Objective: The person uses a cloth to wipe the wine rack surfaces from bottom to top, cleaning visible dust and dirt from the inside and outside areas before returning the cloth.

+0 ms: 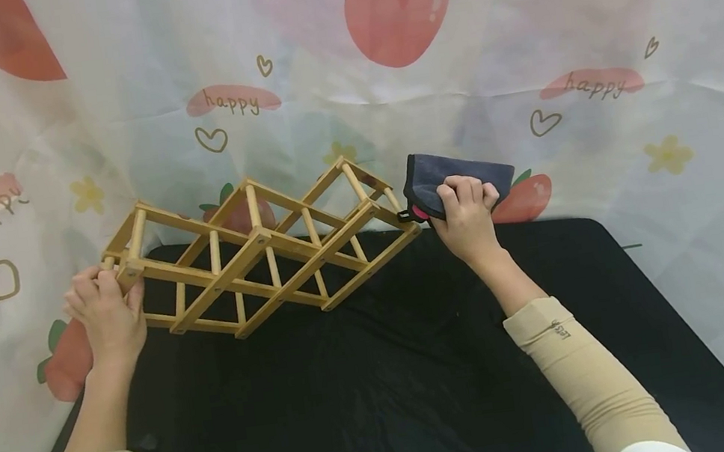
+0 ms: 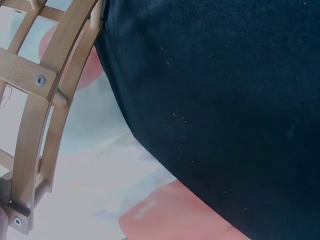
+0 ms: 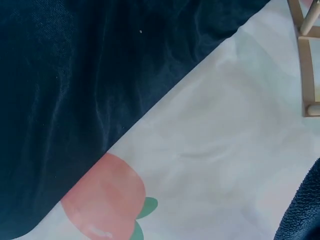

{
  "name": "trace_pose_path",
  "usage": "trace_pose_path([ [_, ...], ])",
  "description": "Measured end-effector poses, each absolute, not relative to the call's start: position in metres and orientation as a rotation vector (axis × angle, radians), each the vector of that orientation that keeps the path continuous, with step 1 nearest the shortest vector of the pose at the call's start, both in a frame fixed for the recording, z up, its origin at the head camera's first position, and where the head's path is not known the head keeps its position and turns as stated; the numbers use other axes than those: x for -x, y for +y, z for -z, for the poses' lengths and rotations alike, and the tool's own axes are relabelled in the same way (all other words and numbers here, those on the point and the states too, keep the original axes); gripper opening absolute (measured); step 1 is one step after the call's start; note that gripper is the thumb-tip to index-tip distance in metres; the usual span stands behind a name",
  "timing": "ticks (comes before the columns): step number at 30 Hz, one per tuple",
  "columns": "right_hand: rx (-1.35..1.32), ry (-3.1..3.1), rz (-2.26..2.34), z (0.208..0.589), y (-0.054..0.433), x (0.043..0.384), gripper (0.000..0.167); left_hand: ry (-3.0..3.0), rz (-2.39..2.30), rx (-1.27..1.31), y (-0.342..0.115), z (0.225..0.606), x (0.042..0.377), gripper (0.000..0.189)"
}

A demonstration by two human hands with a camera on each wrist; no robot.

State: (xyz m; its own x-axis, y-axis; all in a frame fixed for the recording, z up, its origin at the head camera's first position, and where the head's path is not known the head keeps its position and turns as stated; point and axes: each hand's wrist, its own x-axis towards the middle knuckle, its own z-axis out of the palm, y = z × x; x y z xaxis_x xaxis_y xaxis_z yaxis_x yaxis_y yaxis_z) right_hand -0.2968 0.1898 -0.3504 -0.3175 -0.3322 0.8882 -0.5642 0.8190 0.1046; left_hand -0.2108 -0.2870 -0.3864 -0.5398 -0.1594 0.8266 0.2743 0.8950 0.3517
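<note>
A folding wooden lattice rack (image 1: 260, 240), like a wine rack made of slats and dowels, is spread out at a tilt over the back of the black table. My left hand (image 1: 104, 310) grips its left end. In my right hand (image 1: 466, 221) is a folded dark blue cloth (image 1: 426, 173) with black edging and a small loop, close to the rack's right end; whether they touch I cannot tell. The left wrist view has the rack's slats (image 2: 30, 130) along its left side. At the right edge of the right wrist view appear part of the rack (image 3: 307, 70) and the fuzzy cloth (image 3: 302, 215).
A black-covered table (image 1: 369, 391) stretches below both hands, with small specks on its cover. White fabric (image 1: 137, 110) printed with fruit, hearts and "happy" hangs behind and at the sides.
</note>
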Motion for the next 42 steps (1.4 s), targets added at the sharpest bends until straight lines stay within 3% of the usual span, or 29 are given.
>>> trace_pose_path([
  [23, -0.876, -1.912, -0.225, 0.339, 0.193, 0.304, 0.030, -2.052, 0.655, 0.146, -0.288, 0.382, 0.195, 0.060],
  [27, -1.000, -1.966, -0.181, 0.336, 0.190, 0.310, 0.026, -2.039, 0.653, 0.147, -0.290, 0.384, 0.198, 0.060],
  [35, -1.087, -1.971, -0.163, 0.331, 0.176, 0.330, 0.041, -2.018, 0.621, 0.164, -0.294, 0.384, 0.205, 0.057],
  [42, -1.178, -2.025, -0.082, 0.334, 0.164, 0.341, 0.039, -1.986, 0.607, 0.171, -0.296, 0.388, 0.209, 0.058],
])
